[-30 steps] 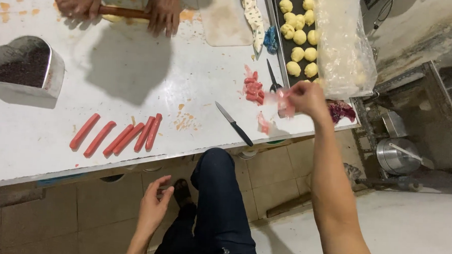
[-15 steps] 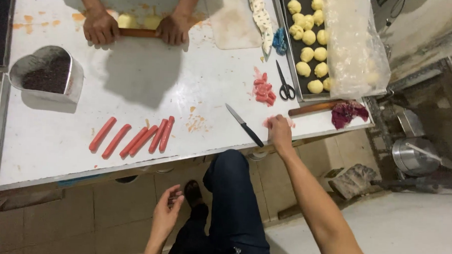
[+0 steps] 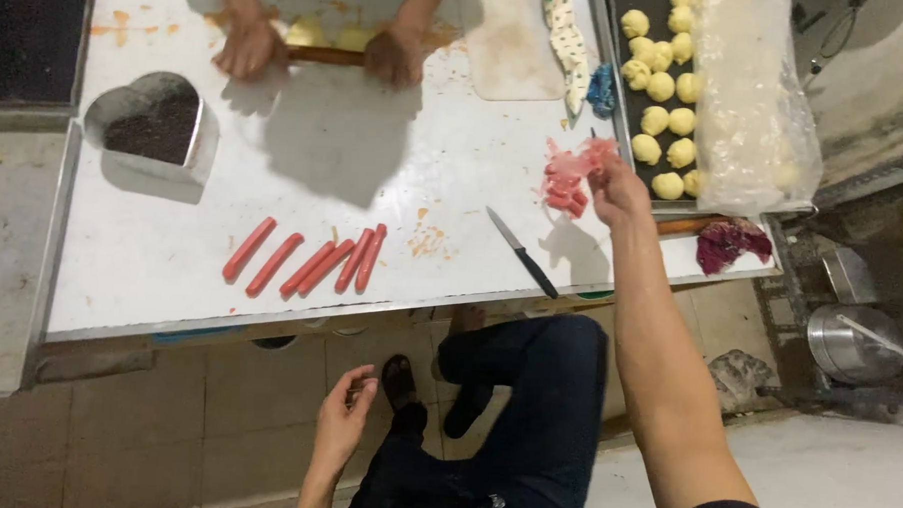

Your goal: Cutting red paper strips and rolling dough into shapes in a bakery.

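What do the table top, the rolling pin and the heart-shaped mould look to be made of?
Table top: likely stainless steel, a dull grey sheet with a folded edge.
Rolling pin: apparently wood, brown and matt, under another person's hands.
Heart-shaped mould: thin metal, its shiny wall reflecting light.

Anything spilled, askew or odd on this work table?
Mostly orderly. Orange smears and crumbs mark the white table beside the sausages, and the knife lies loose at an angle close to the front edge. The right hand touches a messy pile of pink wrappers.
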